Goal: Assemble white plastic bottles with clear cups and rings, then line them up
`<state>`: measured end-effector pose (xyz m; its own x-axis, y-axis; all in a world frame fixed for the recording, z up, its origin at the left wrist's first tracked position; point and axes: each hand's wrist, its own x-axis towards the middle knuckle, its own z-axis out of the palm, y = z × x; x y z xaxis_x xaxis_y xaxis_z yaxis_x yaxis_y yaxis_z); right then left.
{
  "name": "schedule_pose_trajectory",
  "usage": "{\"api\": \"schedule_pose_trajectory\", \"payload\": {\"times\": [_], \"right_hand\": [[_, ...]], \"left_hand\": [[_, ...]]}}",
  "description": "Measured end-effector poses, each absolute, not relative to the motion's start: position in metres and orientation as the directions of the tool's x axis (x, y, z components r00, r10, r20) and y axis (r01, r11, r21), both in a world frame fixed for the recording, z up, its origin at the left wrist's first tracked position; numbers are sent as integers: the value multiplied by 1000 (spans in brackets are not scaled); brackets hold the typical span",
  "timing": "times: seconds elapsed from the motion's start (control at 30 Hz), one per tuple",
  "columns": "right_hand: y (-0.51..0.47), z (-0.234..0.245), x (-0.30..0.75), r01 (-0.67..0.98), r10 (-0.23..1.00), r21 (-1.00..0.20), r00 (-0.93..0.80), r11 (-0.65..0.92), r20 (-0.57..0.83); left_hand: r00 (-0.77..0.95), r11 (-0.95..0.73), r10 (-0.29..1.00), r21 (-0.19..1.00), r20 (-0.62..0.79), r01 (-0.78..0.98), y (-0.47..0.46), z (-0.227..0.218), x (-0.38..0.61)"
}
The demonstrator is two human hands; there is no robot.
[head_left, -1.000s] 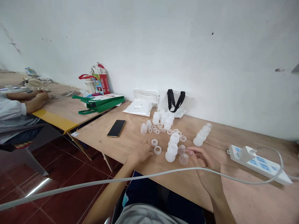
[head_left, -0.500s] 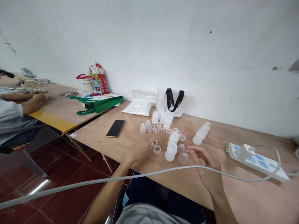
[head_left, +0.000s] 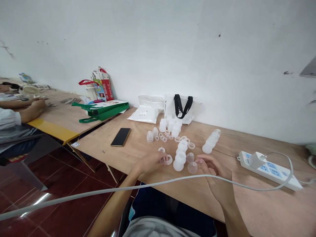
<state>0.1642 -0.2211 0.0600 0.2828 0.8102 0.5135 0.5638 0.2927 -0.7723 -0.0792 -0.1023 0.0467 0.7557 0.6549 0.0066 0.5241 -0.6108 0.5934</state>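
Note:
My left hand [head_left: 155,162] has its fingers closed at the edge of a clear plastic ring [head_left: 169,160], which looks slightly tilted. Just behind it lies another ring [head_left: 161,150] with a small tip standing up in its middle. To the right of these, frosted white waisted bottles [head_left: 179,161] stand in a row. Two clear domed caps [head_left: 192,167] sit beside the bottles. My right hand [head_left: 215,167] is by the nearer cap, fingers loosely bent and apart; whether a fingertip touches the cap I cannot tell.
More bottles [head_left: 208,146], small rings [head_left: 164,139] and domed pieces [head_left: 149,136] stand farther back. A phone [head_left: 120,137] lies left, a power strip [head_left: 271,169] right. A white cable [head_left: 182,179] crosses in front. Behind are white packets [head_left: 143,114]. Another person's hands [head_left: 37,107] are at the left table.
My left hand has moved from the farther ring to the nearer one and closed at its edge. The farther ring now shows a raised tip. My right hand stays by the cap.

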Motion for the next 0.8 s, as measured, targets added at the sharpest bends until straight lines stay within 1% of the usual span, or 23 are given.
{"api": "schedule_pose_trajectory", "payload": {"times": [0.1, 0.17, 0.27, 0.33, 0.4, 0.47, 0.67, 0.73, 0.8], "right_hand": [[-220, 59, 162, 571, 822, -766, 255, 297, 509], [-219, 57, 160, 573, 843, -756, 195, 317, 501], [-218, 57, 158, 553, 886, -743, 21, 376, 464], [-219, 58, 156, 533, 906, -743, -120, 405, 407], [-221, 61, 155, 520, 916, -754, -234, 401, 326], [-223, 63, 153, 503, 920, -775, -290, 382, 266], [-225, 65, 150, 463, 936, -818, -248, 340, 249], [-223, 64, 152, 455, 934, -818, -224, 352, 278], [-221, 60, 154, 453, 929, -811, -174, 371, 328]], "left_hand": [[792, -518, 610, 768, 23, 376, -106, 61, -87], [821, -454, 570, 834, 2, 314, -109, 68, -89], [871, -387, 487, 879, -61, 278, -115, 73, -89], [902, -368, 424, 895, -79, 251, -117, 75, -87], [922, -356, 383, 910, -67, 214, -119, 77, -85], [924, -346, 379, 919, -46, 188, -121, 79, -85], [908, -305, 419, 939, -14, 155, -127, 85, -83], [878, -229, 478, 967, 11, 113, -129, 83, -79], [829, -115, 558, 992, 29, 43, -131, 81, -74]]}}
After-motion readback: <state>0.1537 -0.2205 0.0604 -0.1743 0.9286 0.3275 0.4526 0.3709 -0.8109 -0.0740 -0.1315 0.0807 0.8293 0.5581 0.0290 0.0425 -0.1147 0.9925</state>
